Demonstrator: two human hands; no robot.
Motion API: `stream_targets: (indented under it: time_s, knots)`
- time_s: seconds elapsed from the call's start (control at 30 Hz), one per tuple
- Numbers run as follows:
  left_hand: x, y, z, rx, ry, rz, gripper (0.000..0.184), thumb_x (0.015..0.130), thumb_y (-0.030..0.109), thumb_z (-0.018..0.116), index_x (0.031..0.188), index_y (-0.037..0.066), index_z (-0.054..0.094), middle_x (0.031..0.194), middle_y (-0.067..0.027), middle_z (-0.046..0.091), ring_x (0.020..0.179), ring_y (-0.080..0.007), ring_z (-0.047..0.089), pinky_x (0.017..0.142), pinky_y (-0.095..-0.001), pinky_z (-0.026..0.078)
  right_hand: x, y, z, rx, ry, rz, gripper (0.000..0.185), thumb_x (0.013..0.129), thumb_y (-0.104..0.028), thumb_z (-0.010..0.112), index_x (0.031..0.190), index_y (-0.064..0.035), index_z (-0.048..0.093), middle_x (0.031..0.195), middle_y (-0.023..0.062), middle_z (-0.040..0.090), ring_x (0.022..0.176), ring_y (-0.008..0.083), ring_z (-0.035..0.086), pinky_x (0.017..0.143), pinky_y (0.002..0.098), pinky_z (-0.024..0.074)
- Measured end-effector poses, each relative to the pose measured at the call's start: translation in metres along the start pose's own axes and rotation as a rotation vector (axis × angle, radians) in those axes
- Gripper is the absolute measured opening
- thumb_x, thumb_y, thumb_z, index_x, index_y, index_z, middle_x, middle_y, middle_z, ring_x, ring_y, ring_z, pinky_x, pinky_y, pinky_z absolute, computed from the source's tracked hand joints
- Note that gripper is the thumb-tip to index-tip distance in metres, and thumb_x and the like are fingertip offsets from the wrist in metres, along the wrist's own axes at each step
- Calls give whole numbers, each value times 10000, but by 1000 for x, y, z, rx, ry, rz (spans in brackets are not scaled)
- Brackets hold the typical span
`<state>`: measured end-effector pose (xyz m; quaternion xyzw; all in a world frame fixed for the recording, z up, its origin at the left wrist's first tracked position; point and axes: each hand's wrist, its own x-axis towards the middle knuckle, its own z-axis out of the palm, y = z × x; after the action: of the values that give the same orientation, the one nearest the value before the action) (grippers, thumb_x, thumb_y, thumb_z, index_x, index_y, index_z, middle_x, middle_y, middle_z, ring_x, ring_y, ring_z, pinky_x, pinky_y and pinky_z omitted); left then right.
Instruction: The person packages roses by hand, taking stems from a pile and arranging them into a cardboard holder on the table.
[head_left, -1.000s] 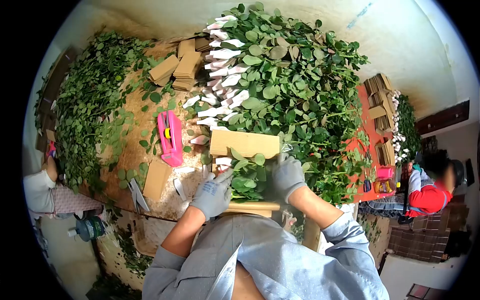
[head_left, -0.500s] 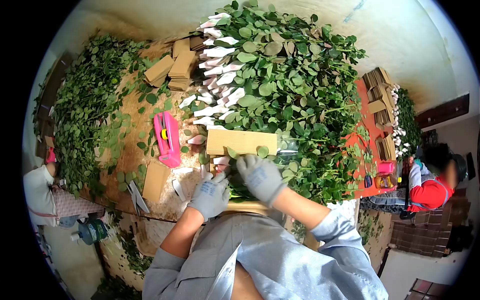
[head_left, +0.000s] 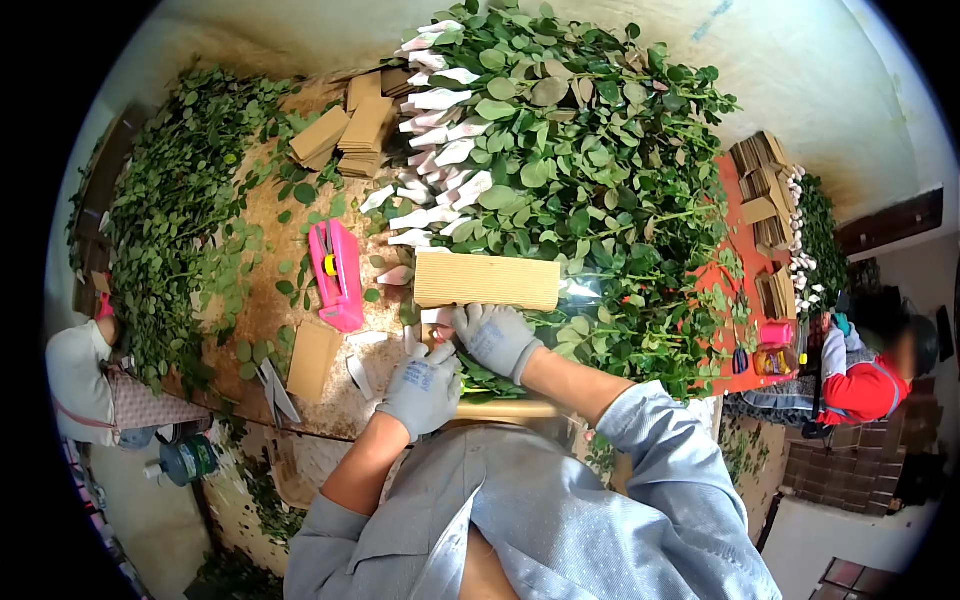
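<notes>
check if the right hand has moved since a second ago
Yes. The right hand has moved left, closer to the pink tape dispenser and to the left hand.

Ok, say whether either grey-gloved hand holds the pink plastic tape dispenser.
No, the pink plastic dispenser lies on the brown tabletop, apart from the grey-gloved left hand and right hand.

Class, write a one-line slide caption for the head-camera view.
Gloved left hand and right hand close together beside corrugated cardboard, a pink tape dispenser and leafy stems nearby.
</notes>
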<state>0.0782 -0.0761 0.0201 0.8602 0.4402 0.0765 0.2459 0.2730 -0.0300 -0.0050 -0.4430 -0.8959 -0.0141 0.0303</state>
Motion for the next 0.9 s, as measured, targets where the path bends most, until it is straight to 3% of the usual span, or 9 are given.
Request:
stream_targets:
  time_s: [0.17,0.33,0.4,0.5,0.63,0.67,0.73,0.83,0.9]
  knots:
    - [0,2,-7,5,-39,-36,280,899,191,626,1113,39,723,1262,-108,659,1011,-326,606,905,-446,523,3,-2,8,-45,6,-31,303,995,-251,531,1153,-9,624,957,166,634,767,295,691,579,409,547]
    - [1,-15,-8,-35,198,41,325,912,197,621,1191,65,722,1298,-118,665,1082,-341,605,1020,-439,480,1,-1,-2,-121,-32,-48,314,995,-230,539,1198,0,605,975,167,635,755,284,689,537,371,542]
    - [6,-20,-21,-49,236,40,341,913,193,624,1219,68,707,1239,-109,680,1057,-330,624,964,-452,503,1,-1,-1,-142,-41,-46,321,998,-240,537,1201,0,601,974,166,635,754,281,688,544,372,545]
    - [12,-24,-39,273,95,-99,491,900,182,627,1379,81,593,1060,-111,685,986,-300,672,831,-455,532,2,1,5,-146,-14,-51,332,1008,-267,533,1194,0,598,971,164,636,754,278,688,558,373,550]
    - [26,-25,-30,463,-144,-175,547,909,172,601,1437,53,520,1025,-135,688,946,-285,689,804,-436,537,1,3,8,-86,8,-51,357,1023,-315,525,1176,-1,599,961,164,640,761,284,691,577,382,557]
    - [28,-30,-18,499,-129,-176,522,913,168,592,1413,37,518,999,-129,690,918,-278,697,784,-428,539,1,3,6,-83,7,-48,357,1023,-315,525,1176,-1,599,961,164,640,761,284,691,577,382,557]
    - [34,-36,-4,531,-119,-173,497,918,164,584,1389,20,516,972,-123,692,889,-271,706,764,-420,541,2,3,2,0,-98,-27,353,948,-189,562,1224,29,581,987,162,631,850,299,693,622,403,580]
    - [40,-38,1,512,-89,-189,336,925,149,573,1241,37,574,941,-110,696,851,-265,714,741,-419,543,1,2,2,-37,-63,-38,334,944,-186,566,1206,21,587,986,156,633,844,295,693,623,397,580]
    - [40,-36,-2,491,-19,-181,142,893,128,587,1029,88,597,902,-114,711,833,-293,727,722,-428,555,2,2,3,-33,-56,-39,327,943,-195,571,1195,12,590,982,152,634,843,295,692,628,399,579]
